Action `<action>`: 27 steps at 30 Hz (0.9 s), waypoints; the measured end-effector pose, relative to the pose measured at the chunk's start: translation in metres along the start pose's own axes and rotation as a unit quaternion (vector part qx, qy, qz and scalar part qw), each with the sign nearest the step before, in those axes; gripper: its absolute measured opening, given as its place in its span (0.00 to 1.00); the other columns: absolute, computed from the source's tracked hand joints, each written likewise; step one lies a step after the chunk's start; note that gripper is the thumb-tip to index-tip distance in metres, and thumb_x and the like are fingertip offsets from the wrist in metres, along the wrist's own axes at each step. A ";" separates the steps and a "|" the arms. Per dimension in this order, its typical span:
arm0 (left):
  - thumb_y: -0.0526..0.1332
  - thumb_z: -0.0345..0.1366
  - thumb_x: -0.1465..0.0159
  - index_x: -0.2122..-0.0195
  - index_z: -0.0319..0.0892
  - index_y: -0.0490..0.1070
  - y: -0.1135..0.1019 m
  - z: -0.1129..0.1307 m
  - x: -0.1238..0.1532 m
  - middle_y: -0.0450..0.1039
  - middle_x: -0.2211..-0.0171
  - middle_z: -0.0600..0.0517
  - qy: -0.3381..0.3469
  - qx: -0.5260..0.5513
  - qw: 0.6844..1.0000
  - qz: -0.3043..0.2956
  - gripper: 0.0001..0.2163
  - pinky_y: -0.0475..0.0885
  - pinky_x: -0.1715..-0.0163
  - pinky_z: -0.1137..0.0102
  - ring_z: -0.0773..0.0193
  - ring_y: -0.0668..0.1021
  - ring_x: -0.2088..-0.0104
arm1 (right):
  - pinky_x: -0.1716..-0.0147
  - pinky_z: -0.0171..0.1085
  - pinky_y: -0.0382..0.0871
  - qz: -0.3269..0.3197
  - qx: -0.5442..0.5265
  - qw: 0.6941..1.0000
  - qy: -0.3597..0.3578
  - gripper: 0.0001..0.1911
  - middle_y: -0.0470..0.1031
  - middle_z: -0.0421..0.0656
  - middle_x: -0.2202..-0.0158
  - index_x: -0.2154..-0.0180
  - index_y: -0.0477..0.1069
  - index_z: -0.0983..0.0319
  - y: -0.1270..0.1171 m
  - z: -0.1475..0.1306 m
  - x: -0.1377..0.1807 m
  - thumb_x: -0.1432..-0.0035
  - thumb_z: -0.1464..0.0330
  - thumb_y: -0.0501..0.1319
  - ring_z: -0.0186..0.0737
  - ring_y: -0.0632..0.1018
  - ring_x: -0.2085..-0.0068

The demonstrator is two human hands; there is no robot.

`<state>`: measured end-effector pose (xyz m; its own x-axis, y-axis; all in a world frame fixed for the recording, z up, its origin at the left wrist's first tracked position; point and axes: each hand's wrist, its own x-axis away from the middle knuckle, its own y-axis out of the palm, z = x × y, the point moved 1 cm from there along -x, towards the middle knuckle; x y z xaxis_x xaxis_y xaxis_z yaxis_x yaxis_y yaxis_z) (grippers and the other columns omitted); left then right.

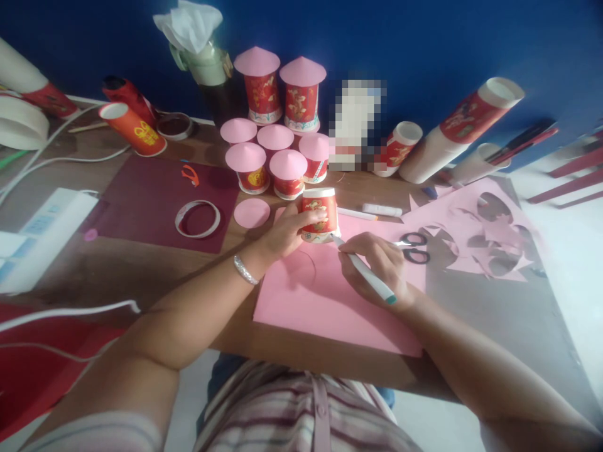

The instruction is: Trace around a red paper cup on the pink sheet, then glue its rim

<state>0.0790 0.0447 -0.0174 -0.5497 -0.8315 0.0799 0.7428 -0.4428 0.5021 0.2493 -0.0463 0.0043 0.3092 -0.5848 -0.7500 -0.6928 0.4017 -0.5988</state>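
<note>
My left hand is wrapped round a red paper cup standing upside down on a pink paper sheet. My right hand grips a white pen with a teal end, its tip touching the sheet at the cup's rim. A curved pen line shows on the pink sheet just left of the cup. A silver bracelet sits on my left wrist.
Several red cups with pink cone lids stand behind. A pink paper disc, a tape ring, scissors, cut pink scraps, stacked cup sleeves and a dark red sheet lie on the wooden table.
</note>
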 end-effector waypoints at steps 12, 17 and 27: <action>0.72 0.42 0.43 0.62 0.41 0.72 0.002 0.001 0.001 0.74 0.67 0.51 0.003 -0.005 1.000 0.000 0.14 0.75 0.59 0.63 0.60 0.79 0.64 | 0.74 0.34 0.72 -0.004 0.014 1.000 0.004 0.09 0.76 0.38 0.70 0.58 0.69 0.58 0.001 0.001 0.001 0.35 0.78 0.62 0.36 0.77 0.72; 0.72 0.42 0.43 0.65 0.42 0.71 0.001 0.001 0.001 0.72 0.68 0.52 0.006 -0.006 1.000 0.000 0.13 0.74 0.59 0.64 0.62 0.77 0.66 | 0.74 0.35 0.72 -0.010 0.010 1.000 0.002 0.10 0.76 0.38 0.70 0.58 0.70 0.58 0.001 -0.001 0.001 0.36 0.78 0.62 0.36 0.77 0.73; 0.72 0.41 0.41 0.64 0.41 0.72 0.000 -0.001 0.000 0.72 0.68 0.52 0.014 -0.004 1.000 -0.015 0.13 0.73 0.63 0.67 0.63 0.76 0.65 | 0.75 0.34 0.70 -0.018 0.005 1.000 0.006 0.09 0.75 0.38 0.71 0.60 0.69 0.58 0.002 -0.005 0.001 0.36 0.78 0.62 0.34 0.76 0.74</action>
<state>0.0792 0.0444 -0.0178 -0.5611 -0.8267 0.0411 0.7290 -0.4701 0.4977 0.2447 -0.0497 0.0044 0.3253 -0.6073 -0.7249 -0.6755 0.3872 -0.6275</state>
